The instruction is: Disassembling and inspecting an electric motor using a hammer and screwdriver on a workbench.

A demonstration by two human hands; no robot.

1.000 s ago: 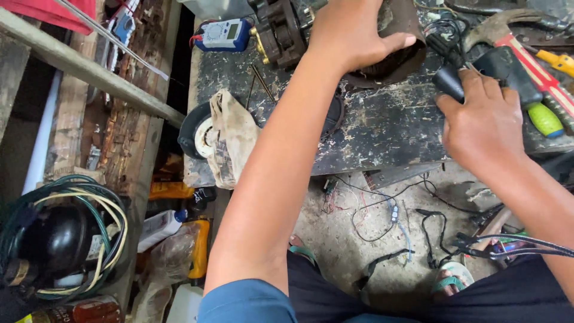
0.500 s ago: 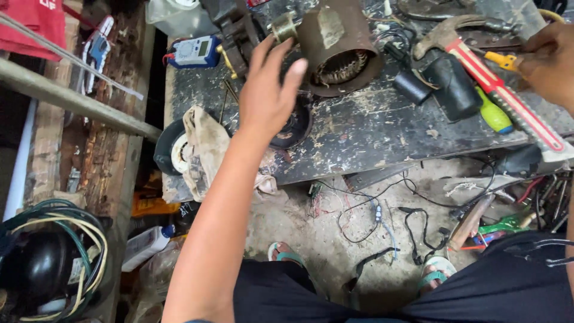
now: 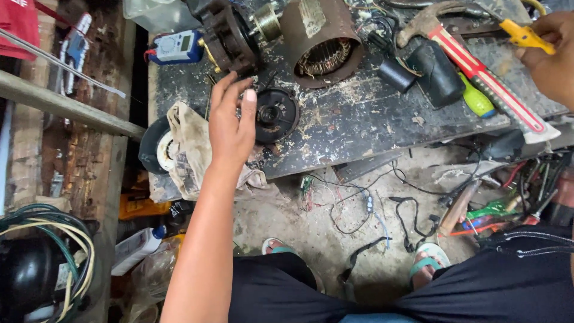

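The right hand [image 3: 553,57] is cut off by the right edge of the view, so only its knuckles and thumb show; it is closed around a yellow-handled tool [image 3: 526,34] whose working end is hard to make out. The left hand [image 3: 230,122] lies open and flat, fingers spread, on the near left part of the worktop [image 3: 359,119], its fingertips just beside a black round end cover [image 3: 275,115] with a hub at its centre. Whether the palm presses on anything underneath cannot be told.

The worktop is dark, scratched metal dusted with pale shavings. Far of the cover stands a rusty brown cylindrical motor housing [image 3: 323,39] with copper windings visible inside. Right of it lies a hammer [image 3: 472,60] with a red and white handle, beside a green screwdriver handle [image 3: 476,98]. A stained cloth [image 3: 191,149] hangs over the left near edge.

Half a second ago the left hand was raised above the cover; it has since come down, and the right hand has moved farther right.
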